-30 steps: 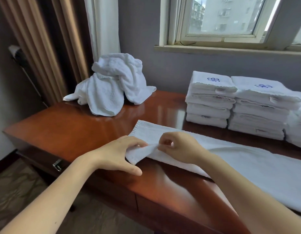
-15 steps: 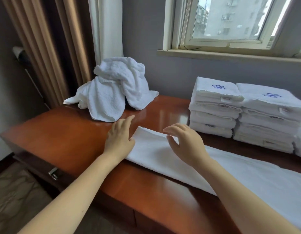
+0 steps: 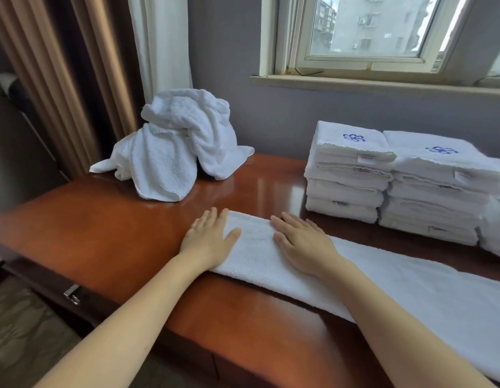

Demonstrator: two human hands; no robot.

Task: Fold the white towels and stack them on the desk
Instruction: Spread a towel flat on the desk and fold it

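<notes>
Both my hands lie flat with straight fingers: my left hand [image 3: 208,238] rests across the end edge of the long towel [image 3: 369,278] on the desk [image 3: 103,233], my right hand [image 3: 302,242] presses its top. Folded stacks [image 3: 346,172] stand behind right.

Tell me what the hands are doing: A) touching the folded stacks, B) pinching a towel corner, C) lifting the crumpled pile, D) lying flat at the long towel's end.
D: left hand and right hand rest open, fingers straight, on the end of the long towel.
</notes>
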